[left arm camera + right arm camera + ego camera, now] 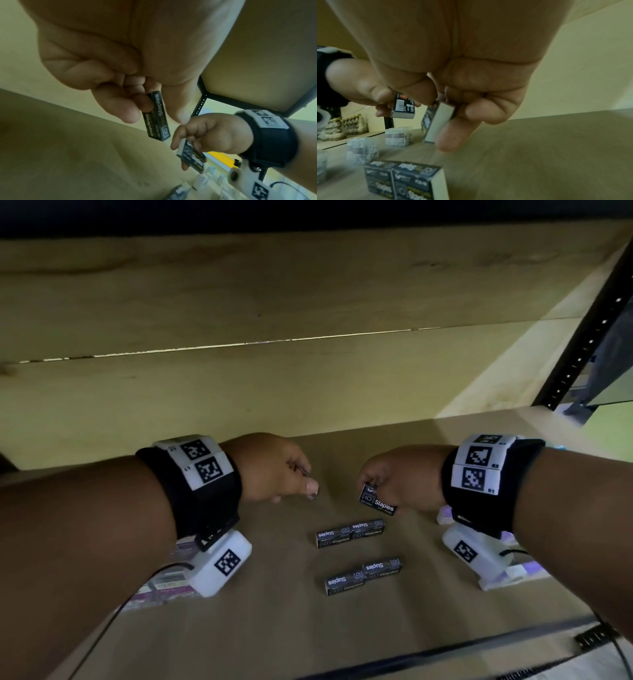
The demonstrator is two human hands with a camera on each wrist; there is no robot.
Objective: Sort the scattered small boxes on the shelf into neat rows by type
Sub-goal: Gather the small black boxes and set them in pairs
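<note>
Both hands hover over the wooden shelf (pixel 274 628), each holding one small black box labelled Staples. My right hand (pixel 371 487) pinches its staples box (pixel 378 502) (pixel 435 121) tilted, label up. My left hand (pixel 308 484) (pixel 154 116) curls round a second staples box (pixel 157 119), nearly hidden in the head view. The left hand's box (pixel 404 106) shows its barcode end in the right wrist view. Below the hands two pairs of staples boxes lie end to end: a far pair (pixel 349 533) and a near pair (pixel 363 575).
Clear boxes with purple labels (pixel 168 580) lie under my left wrist, and more clear boxes (pixel 363 151) stand in a line there. Pale small boxes (pixel 445 517) sit under my right wrist. A black perforated shelf post (pixel 582 344) rises at the right. Jars (pixel 342 128) stand beyond.
</note>
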